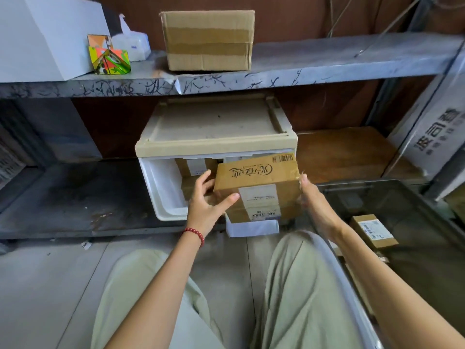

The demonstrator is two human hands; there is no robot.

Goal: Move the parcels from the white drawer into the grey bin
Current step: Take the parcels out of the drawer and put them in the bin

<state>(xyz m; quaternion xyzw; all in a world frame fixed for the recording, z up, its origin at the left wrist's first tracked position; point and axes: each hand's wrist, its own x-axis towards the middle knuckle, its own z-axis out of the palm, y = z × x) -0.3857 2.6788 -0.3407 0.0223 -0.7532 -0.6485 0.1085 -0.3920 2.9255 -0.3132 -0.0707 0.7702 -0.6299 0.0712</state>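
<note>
Between the two hands, raised just above the open drawer (161,190), sits the parcel (256,180), a brown carton tilted so its labelled face turns toward the person. The left hand (208,200) grips its left end, thumb laid across the front face beside the white label and fingers curled round the far side. The right hand (313,197) clamps the right end with the thumb at the upper corner; its fingers are hidden behind the carton, so I cannot tell how far they wrap. Below and behind the hands, other parcels (193,167) lie in the drawer, one of them directly under the lifted carton. To the right of the right hand, and near it, the bin (415,205) stands open, with one small parcel (373,230) on its floor beside the right forearm. The step in hand looks like the carry across. To do it well, keep an even squeeze on both ends, since the taped cardboard may be slick. Raise the carton clear of the drawer's front wall, then swing right with the right hand leading over the bin's near rim. Lower it onto bare floor beyond the small parcel rather than on top of it, and only then let both hands go.
</note>
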